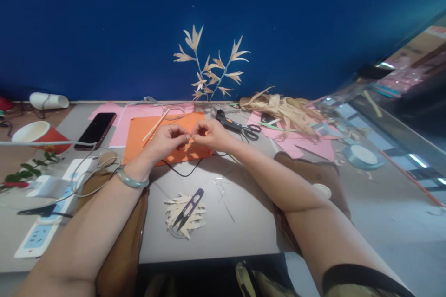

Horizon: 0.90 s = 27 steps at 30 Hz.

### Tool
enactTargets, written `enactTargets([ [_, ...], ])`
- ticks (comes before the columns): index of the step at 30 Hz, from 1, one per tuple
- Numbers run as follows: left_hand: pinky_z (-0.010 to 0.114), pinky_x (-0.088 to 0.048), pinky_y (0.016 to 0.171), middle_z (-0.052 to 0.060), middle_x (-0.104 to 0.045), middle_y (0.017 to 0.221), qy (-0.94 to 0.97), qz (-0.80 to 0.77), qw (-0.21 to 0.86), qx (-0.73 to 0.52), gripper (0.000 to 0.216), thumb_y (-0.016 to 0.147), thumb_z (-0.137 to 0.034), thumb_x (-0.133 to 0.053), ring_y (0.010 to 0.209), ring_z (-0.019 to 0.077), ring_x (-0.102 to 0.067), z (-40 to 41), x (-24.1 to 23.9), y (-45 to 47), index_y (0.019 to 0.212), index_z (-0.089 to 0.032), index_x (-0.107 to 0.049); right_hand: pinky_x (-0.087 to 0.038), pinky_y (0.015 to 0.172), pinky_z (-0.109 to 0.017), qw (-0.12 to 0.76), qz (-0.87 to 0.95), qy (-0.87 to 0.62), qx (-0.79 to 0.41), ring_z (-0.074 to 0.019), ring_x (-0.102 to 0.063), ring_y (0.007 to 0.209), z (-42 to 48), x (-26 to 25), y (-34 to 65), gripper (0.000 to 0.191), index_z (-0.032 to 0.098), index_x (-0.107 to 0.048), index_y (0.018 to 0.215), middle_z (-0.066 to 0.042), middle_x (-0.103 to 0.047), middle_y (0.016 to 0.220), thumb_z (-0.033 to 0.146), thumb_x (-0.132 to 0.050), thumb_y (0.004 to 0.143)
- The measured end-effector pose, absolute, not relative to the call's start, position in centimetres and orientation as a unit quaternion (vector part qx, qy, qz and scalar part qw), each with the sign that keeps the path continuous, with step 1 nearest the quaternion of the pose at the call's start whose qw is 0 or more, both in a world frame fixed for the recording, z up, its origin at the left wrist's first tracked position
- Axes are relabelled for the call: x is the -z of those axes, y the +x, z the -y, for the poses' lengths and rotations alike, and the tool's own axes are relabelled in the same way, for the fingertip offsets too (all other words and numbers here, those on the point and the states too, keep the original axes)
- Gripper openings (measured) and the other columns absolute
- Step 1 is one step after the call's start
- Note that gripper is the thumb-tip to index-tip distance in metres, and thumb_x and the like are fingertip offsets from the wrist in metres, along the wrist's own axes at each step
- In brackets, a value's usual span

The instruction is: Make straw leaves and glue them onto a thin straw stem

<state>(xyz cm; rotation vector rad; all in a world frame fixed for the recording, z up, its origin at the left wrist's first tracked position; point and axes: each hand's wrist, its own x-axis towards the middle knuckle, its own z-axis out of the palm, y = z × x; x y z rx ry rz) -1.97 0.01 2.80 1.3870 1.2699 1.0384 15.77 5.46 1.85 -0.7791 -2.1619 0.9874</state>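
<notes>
Over an orange sheet (134,134), my left hand (170,139) and my right hand (209,133) meet fingertip to fingertip. Both are closed in a pinch, and whatever small piece lies between the fingers is too small to make out. A thin pale stick (155,124) rests on the sheet beside my left hand. Close to my right hand lie a black glue gun (228,122) and black-handled scissors (252,132). Nearer me, purple thread snips (188,209) lie on a pile of cut pale husk pieces (170,213). Fine wires (221,188) are scattered to their right.
Dried-husk flowers on stems (212,74) stand against the blue wall. A heap of husks (278,111) lies on pink paper at right. At left are a phone (95,131), a red paper cup (52,139), a power strip (38,236) with cables and a white cup (49,100).
</notes>
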Motion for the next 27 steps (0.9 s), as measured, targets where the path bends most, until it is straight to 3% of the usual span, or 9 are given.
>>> enactTargets([
  [8,0.024,-0.041,0.05,0.0,-0.059,0.05,0.558,-0.51,0.508,-0.412,0.02,0.066,-0.033,-0.075,0.046,0.0106,-0.052,0.0,-2.7,-2.1,0.067,-0.014,-0.068,-0.034,0.08,-0.034,0.29,0.92,-0.218,-0.148,-0.0095,-0.048,0.059,-5.7,-3.1,16.4,0.013,0.016,-0.057,0.065,0.002,-0.063,0.065,0.02,-0.064,0.075],
  [13,0.023,-0.042,0.052,0.0,-0.061,0.054,0.497,-0.508,0.541,-0.449,0.023,0.064,-0.035,-0.079,0.049,0.0102,-0.054,-0.3,-2.2,-2.8,0.067,-0.015,-0.067,-0.039,0.074,-0.029,0.342,0.887,-0.24,-0.197,-0.0095,-0.053,0.058,-6.2,-3.0,16.8,0.003,0.017,-0.061,0.075,0.002,-0.065,0.069,0.015,-0.061,0.072],
  [16,0.022,-0.042,0.053,0.001,-0.061,0.056,0.478,-0.484,0.578,-0.451,0.024,0.065,-0.035,-0.079,0.051,0.0093,-0.054,-0.3,-2.1,-3.0,0.065,-0.015,-0.066,-0.042,0.072,-0.027,0.361,0.873,-0.241,-0.224,-0.0106,-0.057,0.063,-6.2,-3.0,16.9,0.012,0.017,-0.064,0.084,0.0,-0.067,0.076,0.014,-0.06,0.072],
  [21,0.022,-0.042,0.053,0.001,-0.061,0.058,0.452,-0.464,0.614,-0.452,0.023,0.066,-0.034,-0.079,0.049,0.008,-0.053,-0.4,-2.1,-3.1,0.065,-0.015,-0.066,-0.044,0.069,-0.027,0.377,0.855,-0.233,-0.269,-0.0111,-0.057,0.064,-5.6,-3.1,16.6,0.005,0.018,-0.063,0.079,0.0,-0.068,0.077,0.021,-0.064,0.074],
  [27,0.022,-0.043,0.052,0.0,-0.062,0.057,0.439,-0.465,0.626,-0.446,0.022,0.068,-0.034,-0.079,0.048,0.0079,-0.053,-0.3,-2.1,-2.9,0.071,-0.014,-0.07,-0.041,0.07,-0.029,0.411,0.855,-0.216,-0.231,-0.0121,-0.056,0.065,-5.1,-2.8,16.0,0.012,0.019,-0.064,0.075,0.0,-0.067,0.071,0.029,-0.064,0.083],
])
